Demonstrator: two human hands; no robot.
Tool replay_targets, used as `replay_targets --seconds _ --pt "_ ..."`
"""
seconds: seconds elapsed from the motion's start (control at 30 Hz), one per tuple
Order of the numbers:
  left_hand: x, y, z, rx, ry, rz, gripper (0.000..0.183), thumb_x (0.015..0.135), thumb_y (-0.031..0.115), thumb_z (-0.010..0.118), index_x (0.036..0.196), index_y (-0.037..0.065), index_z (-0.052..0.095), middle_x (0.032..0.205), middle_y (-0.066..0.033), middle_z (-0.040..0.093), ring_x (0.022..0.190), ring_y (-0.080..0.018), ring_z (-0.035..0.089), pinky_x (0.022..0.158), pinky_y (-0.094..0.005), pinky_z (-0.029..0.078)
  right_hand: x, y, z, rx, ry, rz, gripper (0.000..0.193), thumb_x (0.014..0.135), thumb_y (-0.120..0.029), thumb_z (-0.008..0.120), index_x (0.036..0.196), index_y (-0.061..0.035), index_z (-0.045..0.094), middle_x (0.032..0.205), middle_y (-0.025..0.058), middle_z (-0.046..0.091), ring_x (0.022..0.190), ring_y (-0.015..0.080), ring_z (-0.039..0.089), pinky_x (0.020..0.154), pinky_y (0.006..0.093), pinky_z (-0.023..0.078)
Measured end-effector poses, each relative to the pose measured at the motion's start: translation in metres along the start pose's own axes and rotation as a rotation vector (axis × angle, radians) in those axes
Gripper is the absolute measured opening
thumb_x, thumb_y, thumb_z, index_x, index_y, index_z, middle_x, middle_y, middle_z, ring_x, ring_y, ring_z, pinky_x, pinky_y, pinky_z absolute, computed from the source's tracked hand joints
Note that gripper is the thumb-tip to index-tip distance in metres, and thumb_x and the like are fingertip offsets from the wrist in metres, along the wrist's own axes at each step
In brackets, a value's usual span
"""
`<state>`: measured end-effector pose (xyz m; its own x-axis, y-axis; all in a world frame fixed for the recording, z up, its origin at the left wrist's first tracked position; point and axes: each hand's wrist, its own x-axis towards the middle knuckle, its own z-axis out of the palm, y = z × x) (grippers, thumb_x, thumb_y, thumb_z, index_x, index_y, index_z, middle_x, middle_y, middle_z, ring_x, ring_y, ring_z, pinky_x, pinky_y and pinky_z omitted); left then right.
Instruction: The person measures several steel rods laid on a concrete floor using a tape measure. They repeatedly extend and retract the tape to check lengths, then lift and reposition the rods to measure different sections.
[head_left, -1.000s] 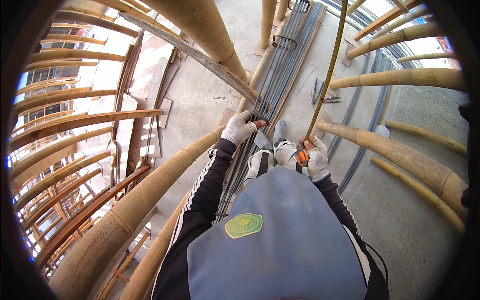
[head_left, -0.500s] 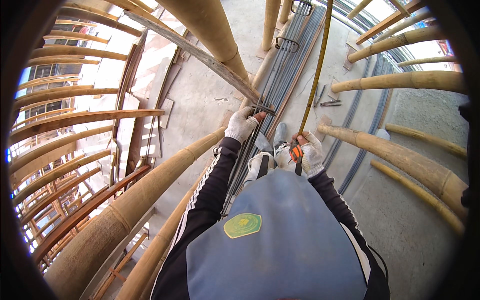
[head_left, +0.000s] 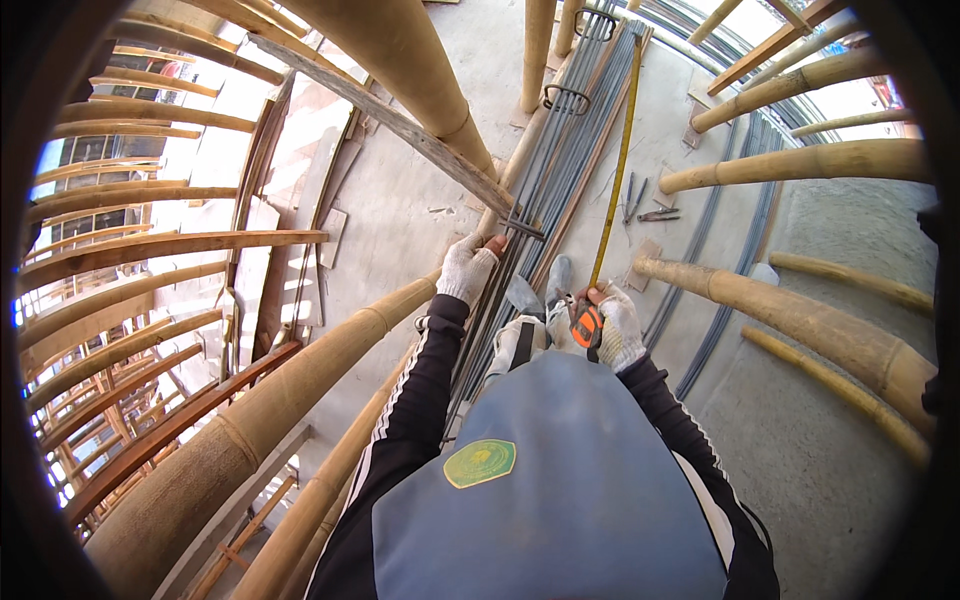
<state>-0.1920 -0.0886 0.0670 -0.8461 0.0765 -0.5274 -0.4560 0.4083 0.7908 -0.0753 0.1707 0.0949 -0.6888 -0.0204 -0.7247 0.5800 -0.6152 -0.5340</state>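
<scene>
My right hand (head_left: pixel 620 328), in a white knit glove with bare fingertips, is closed around an orange and black tape measure (head_left: pixel 587 326). Its yellow blade (head_left: pixel 618 165) runs out far ahead, its far end near the distant part of a long bundle of grey steel bars (head_left: pixel 590 110). At the near part of that bundle, my left hand (head_left: pixel 470 270), gloved the same way, has its fingers curled on a thin steel bar. Just beyond its fingertips lies a short bent bar end (head_left: pixel 523 229) across the bundle. The fingers' undersides are hidden.
Bamboo poles (head_left: pixel 790 305) stand on both sides, and a wooden plank (head_left: pixel 390 115) slants in from the upper left. Pliers (head_left: pixel 658 214) lie on the concrete floor right of the tape. More steel bars (head_left: pixel 705 340) lie further right. My boots (head_left: pixel 558 280) stand beside the bundle.
The tape blade has swung left and lower, bringing its far end into view beside the bars. Both hands have shifted slightly, the left down and leftward, still on the bar.
</scene>
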Motion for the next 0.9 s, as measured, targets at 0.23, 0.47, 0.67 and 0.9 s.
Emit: replay_targets --seconds 0.23,0.47,0.67,0.9 --pt "-0.006 -0.008 0.005 0.046 0.000 0.063 0.035 0.103 0.032 0.069 0.112 -0.001 0.076 0.089 -0.0036 0.072 0.088 -0.0103 0.062 0.082 -0.0293 0.050 -0.025 0.042 0.010 -0.117 -0.014 0.133 0.020 0.107 -0.018 0.061 0.110 0.0012 0.066 0.089 0.0080 0.071 0.078 0.0163 0.070 0.070 0.0293 0.058" --pt "-0.010 -0.015 0.003 0.090 -0.037 0.075 0.033 0.103 0.029 0.068 0.114 -0.002 0.075 0.085 -0.0012 0.070 0.085 -0.0089 0.058 0.080 -0.0301 0.050 -0.036 0.048 0.026 -0.013 -0.048 0.220 0.020 0.108 -0.017 0.059 0.110 0.0012 0.066 0.089 0.0082 0.071 0.076 0.0153 0.069 0.068 0.0277 0.057" --pt "-0.010 -0.020 0.004 0.044 -0.029 0.127 0.033 0.104 0.030 0.068 0.113 -0.001 0.076 0.084 0.0002 0.069 0.083 -0.0080 0.057 0.078 -0.0288 0.049 -0.034 0.057 0.017 0.028 -0.033 0.187 0.019 0.108 -0.017 0.059 0.110 0.0013 0.065 0.090 0.0086 0.071 0.077 0.0160 0.069 0.068 0.0284 0.057" --pt "-0.010 -0.024 0.005 0.024 -0.040 0.144 0.032 0.104 0.030 0.067 0.109 -0.001 0.075 0.083 0.0023 0.066 0.082 -0.0072 0.056 0.076 -0.0275 0.048 -0.040 0.062 0.016 0.057 -0.015 0.153 0.019 0.108 -0.016 0.058 0.110 0.0014 0.065 0.091 0.0091 0.071 0.078 0.0167 0.070 0.069 0.0293 0.058"
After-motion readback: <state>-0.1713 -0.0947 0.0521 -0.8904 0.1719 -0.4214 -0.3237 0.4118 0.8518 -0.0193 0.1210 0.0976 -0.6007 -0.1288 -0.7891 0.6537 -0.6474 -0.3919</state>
